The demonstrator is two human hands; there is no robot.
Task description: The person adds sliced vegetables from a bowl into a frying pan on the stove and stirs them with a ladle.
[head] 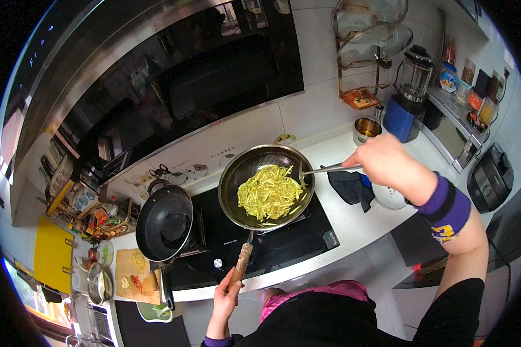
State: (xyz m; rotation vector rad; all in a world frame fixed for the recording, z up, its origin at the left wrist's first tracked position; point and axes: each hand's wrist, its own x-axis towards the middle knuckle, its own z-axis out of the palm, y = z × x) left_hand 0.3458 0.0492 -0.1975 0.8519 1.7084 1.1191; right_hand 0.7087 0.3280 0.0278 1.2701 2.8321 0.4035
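Note:
My left hand point(226, 291) grips the wooden handle point(242, 265) of a frying wok point(233, 171) on the right side of the black cooktop point(219, 271). A mound of thin yellow-green vegetable shreds point(267, 192) fills the middle of the wok. My right hand point(380, 159) is closed around the metal handle of a spatula point(330, 169). The spatula's head sits inside the wok's right wall, beside the shreds. Both wrists wear purple bands.
A black wok point(163, 223) stands on the left burner. Beyond it lies a wooden cutting board point(145, 292) with chopped ingredients and a knife. Right of the cooktop are a dark cloth point(351, 187), a white plate point(390, 197), a small pot point(367, 130) and a blender point(406, 108).

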